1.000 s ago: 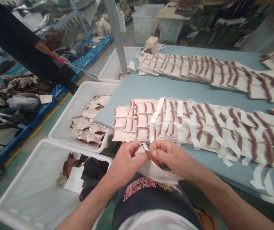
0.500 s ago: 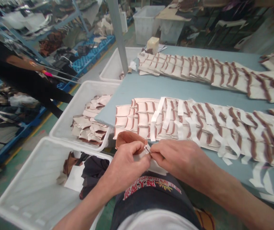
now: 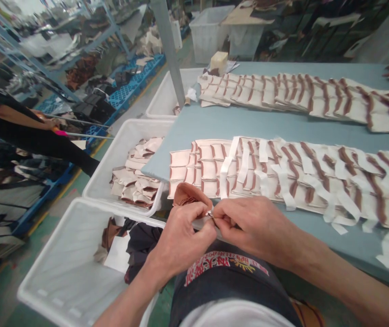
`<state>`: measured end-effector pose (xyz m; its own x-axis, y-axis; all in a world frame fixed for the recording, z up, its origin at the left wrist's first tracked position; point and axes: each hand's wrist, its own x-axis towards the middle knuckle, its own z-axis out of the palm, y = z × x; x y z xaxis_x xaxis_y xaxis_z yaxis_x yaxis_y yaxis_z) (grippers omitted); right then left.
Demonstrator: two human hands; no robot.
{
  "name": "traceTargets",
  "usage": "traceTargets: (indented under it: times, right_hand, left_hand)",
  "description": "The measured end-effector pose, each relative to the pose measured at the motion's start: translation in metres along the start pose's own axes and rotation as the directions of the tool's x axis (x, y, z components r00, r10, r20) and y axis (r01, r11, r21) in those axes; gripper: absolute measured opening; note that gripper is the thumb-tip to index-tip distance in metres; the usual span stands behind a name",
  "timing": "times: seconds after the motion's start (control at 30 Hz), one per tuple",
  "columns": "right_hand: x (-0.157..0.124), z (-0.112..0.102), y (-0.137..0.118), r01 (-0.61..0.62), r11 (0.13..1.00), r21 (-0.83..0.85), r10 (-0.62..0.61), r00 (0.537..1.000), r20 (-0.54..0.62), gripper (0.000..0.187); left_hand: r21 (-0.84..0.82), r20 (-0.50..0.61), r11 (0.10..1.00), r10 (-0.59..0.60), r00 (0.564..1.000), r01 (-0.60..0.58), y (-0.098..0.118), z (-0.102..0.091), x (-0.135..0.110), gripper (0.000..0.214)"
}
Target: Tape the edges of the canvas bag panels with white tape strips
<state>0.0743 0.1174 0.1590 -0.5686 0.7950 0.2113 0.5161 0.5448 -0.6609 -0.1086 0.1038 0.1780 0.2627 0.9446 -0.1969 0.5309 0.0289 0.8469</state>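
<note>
My left hand [image 3: 184, 231] is closed on a brown and pale sewn piece [image 3: 192, 194], its brown side curling up above my thumb and fingers. My right hand [image 3: 252, 225] pinches close against the left, at the near edge of that piece. A small light spot shows between the fingertips; what the right fingers hold is too small and hidden to name. Just beyond my hands lies a row of overlapping cream pieces with brown edges [image 3: 211, 156], and white strips [image 3: 228, 168] are laid across part of it.
The blue-grey table [image 3: 184, 129] carries a second row of cream and brown pieces [image 3: 262, 93] and a yellowish block [image 3: 219, 61]. To my left stand a white bin of cream pieces [image 3: 102, 175] and a bin of dark scraps [image 3: 58, 254]. A metal post [image 3: 169, 50] rises by the table corner. Another person's arm [image 3: 20, 116] holds a rod.
My view has turned slightly left. Both hands stay together on the piece, the fingertips shifting a little. The other person's arm and rod have moved lower.
</note>
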Motion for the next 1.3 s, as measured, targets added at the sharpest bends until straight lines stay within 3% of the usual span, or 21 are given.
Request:
traceTargets:
  times: [0.07,0.13,0.2,0.27,0.4,0.57,0.73,0.83,0.93,1.03,1.1,1.17,1.23,1.3]
  right_hand:
    - [0.000,0.006,0.001,-0.178,0.945,0.273,0.177,0.984,0.029,0.013]
    - [-0.001,0.013,0.003,-0.377,0.745,0.551,0.348,0.924,0.161,0.014]
    - [-0.001,0.018,0.004,-0.487,0.539,0.687,0.414,0.864,0.287,0.017]
    - [-0.003,0.020,0.004,-0.522,0.471,0.711,0.426,0.840,0.335,0.017]
    - [-0.004,0.016,0.001,-0.525,0.555,0.645,0.449,0.842,0.299,0.017]
    - [-0.005,0.013,0.000,-0.424,0.740,0.522,0.379,0.904,0.196,0.015]
    - [-0.004,0.025,0.004,-0.370,0.818,0.440,0.374,0.924,0.083,0.010]
    - [0.000,0.035,0.007,-0.406,0.790,0.460,0.440,0.897,0.037,0.011]
    - [0.003,0.042,0.011,-0.489,0.648,0.583,0.522,0.843,0.127,0.018]
    - [0.003,0.042,0.014,-0.503,0.576,0.644,0.504,0.839,0.204,0.020]
    - [0.001,0.038,0.015,-0.467,0.649,0.601,0.478,0.865,0.155,0.018]
    - [-0.001,0.032,0.016,-0.402,0.777,0.484,0.431,0.900,0.055,0.011]
    - [-0.001,0.025,0.017,-0.281,0.912,0.298,0.306,0.951,-0.040,0.005]
    - [0.000,0.019,0.017,-0.116,0.991,0.067,0.122,0.988,-0.096,0.007]
  left_hand:
    - [-0.185,0.030,0.981,-0.056,0.998,0.061,-0.007,0.003,0.003,0.018]
    - [-0.366,0.122,0.919,-0.106,0.987,0.144,-0.016,0.005,0.007,0.018]
    - [-0.455,0.219,0.866,-0.118,0.969,0.208,-0.023,0.006,0.008,0.019]
    - [-0.451,0.259,0.864,-0.114,0.959,0.224,-0.025,0.006,0.009,0.021]
    - [-0.331,0.193,0.932,-0.086,0.977,0.147,-0.019,0.002,0.010,0.026]
    - [-0.212,0.138,0.973,-0.065,0.988,0.094,-0.013,-0.004,0.010,0.018]
    - [-0.112,0.055,0.992,-0.049,0.997,0.055,-0.015,0.001,0.011,0.014]
    - [-0.200,-0.004,0.974,-0.110,0.994,0.107,-0.023,0.010,0.015,0.017]
    - [-0.310,0.044,0.934,-0.171,0.984,0.176,-0.035,0.017,0.019,0.017]
    - [-0.364,0.117,0.903,-0.198,0.973,0.228,-0.041,0.018,0.020,0.022]
    - [-0.384,0.140,0.893,-0.197,0.970,0.237,-0.040,0.014,0.019,0.025]
    - [-0.369,0.143,0.906,-0.163,0.976,0.205,-0.036,0.008,0.019,0.026]
    - [-0.316,0.133,0.935,-0.124,0.983,0.161,-0.029,0.004,0.018,0.025]
    - [-0.235,0.112,0.964,-0.101,0.989,0.125,-0.023,0.001,0.018,0.023]
